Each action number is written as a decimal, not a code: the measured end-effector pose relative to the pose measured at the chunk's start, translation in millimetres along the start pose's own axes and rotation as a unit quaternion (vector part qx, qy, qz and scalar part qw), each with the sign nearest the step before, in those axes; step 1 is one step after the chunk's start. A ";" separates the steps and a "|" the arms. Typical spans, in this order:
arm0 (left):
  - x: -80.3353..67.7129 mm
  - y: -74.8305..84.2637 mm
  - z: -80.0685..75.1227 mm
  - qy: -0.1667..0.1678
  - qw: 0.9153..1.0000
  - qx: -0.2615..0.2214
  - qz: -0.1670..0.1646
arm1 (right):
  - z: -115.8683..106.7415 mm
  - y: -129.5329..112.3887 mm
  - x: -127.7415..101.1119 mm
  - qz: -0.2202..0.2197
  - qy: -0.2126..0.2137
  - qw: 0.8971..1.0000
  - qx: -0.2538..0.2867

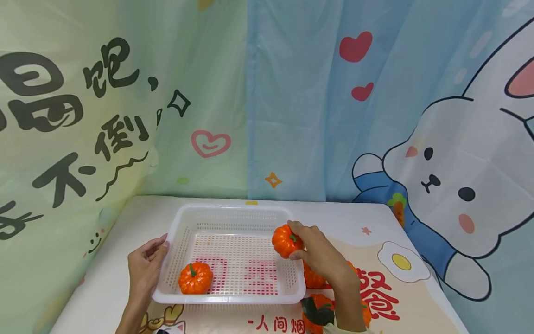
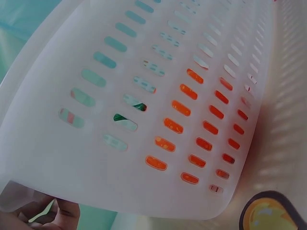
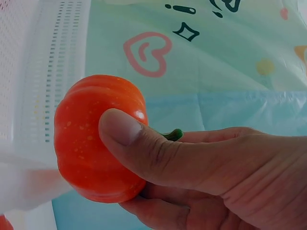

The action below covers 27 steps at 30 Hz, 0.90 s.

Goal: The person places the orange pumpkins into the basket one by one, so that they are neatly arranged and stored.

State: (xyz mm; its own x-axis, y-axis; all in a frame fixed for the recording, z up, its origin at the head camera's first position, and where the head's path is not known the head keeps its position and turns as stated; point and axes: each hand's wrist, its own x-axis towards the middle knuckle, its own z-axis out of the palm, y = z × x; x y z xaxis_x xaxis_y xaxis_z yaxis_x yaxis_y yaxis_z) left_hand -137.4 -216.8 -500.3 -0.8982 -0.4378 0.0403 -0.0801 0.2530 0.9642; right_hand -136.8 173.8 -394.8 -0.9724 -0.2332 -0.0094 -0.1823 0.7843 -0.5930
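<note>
A white plastic basket (image 1: 227, 300) with slotted walls stands on the table. One small orange pumpkin (image 1: 195, 278) with a green stem lies inside at its near left corner; through the slots in the left wrist view, its orange skin (image 2: 181, 108) shows. My left hand (image 1: 147, 264) grips the basket's left rim, its fingertips partly hidden there. Over the right rim, my right hand (image 1: 319, 253) holds another small pumpkin (image 1: 287, 241) between thumb and fingers. That held pumpkin (image 3: 98, 143) fills the middle of the right wrist view, thumb pressed on its side.
Right of the basket, more orange pumpkins (image 1: 313, 277) sit partly hidden under the right forearm, one with a dark green leaf-like piece (image 1: 316, 313) on it. A printed cloth (image 1: 410, 297) covers the table. Behind hangs a curtain (image 1: 288, 116) with cartoon prints.
</note>
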 end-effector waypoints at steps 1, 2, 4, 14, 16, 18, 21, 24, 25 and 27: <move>-0.1 -0.1 0.0 0.000 1.000 0.000 -0.001 | 1.1 -0.5 0.6 -0.004 0.000 1.000 0.003; -0.2 -0.2 0.0 0.000 1.000 0.000 -0.001 | 2.2 -0.9 1.1 -0.006 -0.001 1.000 0.005; -0.3 -0.3 -0.1 0.000 1.000 0.001 0.000 | 4.2 -1.4 1.9 -0.008 -0.002 1.000 0.009; -0.4 0.0 -0.2 -0.003 1.000 0.001 -0.002 | 8.6 -3.4 2.7 -0.011 -0.006 1.000 0.010; -0.2 0.0 -0.3 -0.003 1.000 0.002 -0.003 | 8.5 -4.8 2.5 -0.015 -0.009 1.000 0.009; -0.1 0.1 -0.3 -0.002 1.000 0.004 -0.003 | 8.5 -6.0 2.2 -0.018 -0.011 1.000 0.010; 0.0 0.0 -0.3 0.000 1.000 0.002 0.001 | 8.8 -7.6 1.8 -0.021 -0.012 1.000 0.007; -0.3 0.2 -0.4 0.000 1.000 0.001 0.002 | 9.7 -8.6 2.3 -0.026 -0.012 1.000 0.003; -0.5 0.2 -0.4 -0.001 1.000 0.000 0.002 | 9.8 -8.8 2.6 -0.029 -0.012 1.000 0.001; -0.8 0.4 -0.5 -0.002 1.000 0.000 0.001 | 10.6 -8.9 3.2 -0.030 -0.014 0.999 0.001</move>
State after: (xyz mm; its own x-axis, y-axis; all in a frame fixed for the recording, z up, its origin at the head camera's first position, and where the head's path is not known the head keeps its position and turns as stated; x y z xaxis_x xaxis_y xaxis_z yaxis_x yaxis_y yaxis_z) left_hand -136.6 -216.7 -499.8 -0.9003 -0.4333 0.0411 -0.0786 0.2547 0.9638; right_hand -136.8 160.0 -398.1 -0.9551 -0.2961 0.0042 -0.2403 0.7669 -0.5951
